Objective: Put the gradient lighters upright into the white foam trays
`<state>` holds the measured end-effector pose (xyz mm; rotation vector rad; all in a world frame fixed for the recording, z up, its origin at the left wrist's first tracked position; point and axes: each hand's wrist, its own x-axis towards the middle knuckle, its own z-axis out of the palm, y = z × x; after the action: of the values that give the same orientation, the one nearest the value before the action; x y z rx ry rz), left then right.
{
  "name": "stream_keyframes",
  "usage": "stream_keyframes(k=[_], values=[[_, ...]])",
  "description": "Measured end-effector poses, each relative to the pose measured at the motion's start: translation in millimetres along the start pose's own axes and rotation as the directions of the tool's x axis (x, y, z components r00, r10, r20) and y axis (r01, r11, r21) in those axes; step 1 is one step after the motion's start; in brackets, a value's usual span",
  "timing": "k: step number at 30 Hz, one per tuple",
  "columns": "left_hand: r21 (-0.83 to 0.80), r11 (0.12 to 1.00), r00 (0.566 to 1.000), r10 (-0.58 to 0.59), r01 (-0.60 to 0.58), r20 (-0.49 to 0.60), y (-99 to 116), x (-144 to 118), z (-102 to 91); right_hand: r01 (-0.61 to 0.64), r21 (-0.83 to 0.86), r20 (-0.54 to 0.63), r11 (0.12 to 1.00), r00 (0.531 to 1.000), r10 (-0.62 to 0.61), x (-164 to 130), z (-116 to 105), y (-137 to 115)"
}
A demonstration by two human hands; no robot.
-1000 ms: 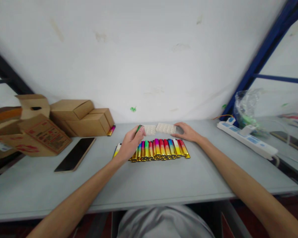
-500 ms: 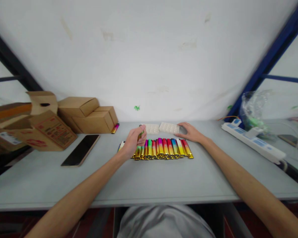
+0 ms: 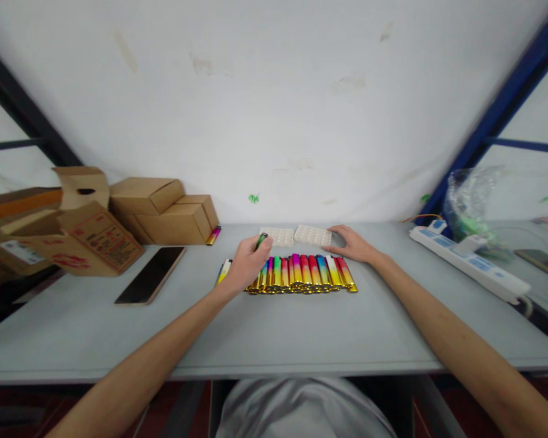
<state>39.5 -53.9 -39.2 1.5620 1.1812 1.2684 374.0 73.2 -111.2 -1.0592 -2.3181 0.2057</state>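
At frame centre the left hand pinches 1 green lighter, mostly hidden in its fingers, above the left end of the lighter row; the right hand lies flat, fingers together, touching the right of 2 white trays; tray detail is too small to read; a phone lies at left.

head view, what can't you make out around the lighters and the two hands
- Lighter in left hand: mostly hidden by the fingers, head view.
- Row of lighters: left end hidden behind the left hand.
- White trays: dimples too small to tell their fill; right hand covers one end.
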Motion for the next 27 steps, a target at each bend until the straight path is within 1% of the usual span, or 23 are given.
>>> stream_keyframes(k=[9,12,14,16,19,22,23,25,27], values=[[0.037,0.999,0.999,0.018,-0.02,0.049,8.5,-3.7,4.0,0.015,0.004,-0.005,1.0,1.0,-0.015,1.3,0.4,0.0],[-0.01,1.0,0.998,-0.002,0.002,0.065,12.5,-1.1,6.3,0.014,0.002,-0.017,1.0,1.0,-0.014,1.7,1.2,-0.6],[-0.063,0.997,0.994,-0.035,0.042,0.104,14.1,3.2,8.7,0.017,0.002,-0.022,1.0,1.0,-0.017,2.1,1.7,-1.3],[-0.104,0.993,0.988,-0.036,0.051,0.148,14.0,10.3,12.2,0.011,0.004,-0.028,1.0,1.0,-0.01,2.5,1.8,-1.8],[-0.097,0.995,0.975,0.046,-0.025,0.219,12.6,28.3,20.0,-0.006,0.019,-0.025,1.0,1.0,0.007,3.0,1.2,-1.6],[-0.01,0.994,0.948,0.11,-0.112,0.297,13.6,58.0,33.6,-0.004,0.048,-0.017,0.999,1.0,0.005,3.5,0.8,0.0],[0.03,0.988,0.937,0.132,-0.149,0.324,14.1,70.2,40.0,-0.002,0.059,-0.016,0.998,1.0,0.003,3.7,0.8,0.7],[0.083,0.979,0.897,0.136,-0.187,0.421,13.3,96.6,55.5,0.003,0.08,-0.015,0.997,1.0,-0.002,4.1,1.1,2.0],[0.057,0.973,0.879,0.175,-0.223,0.443,8.3,122.4,73.0,0.008,0.093,-0.022,0.996,1.0,-0.006,4.4,1.6,3.0]])
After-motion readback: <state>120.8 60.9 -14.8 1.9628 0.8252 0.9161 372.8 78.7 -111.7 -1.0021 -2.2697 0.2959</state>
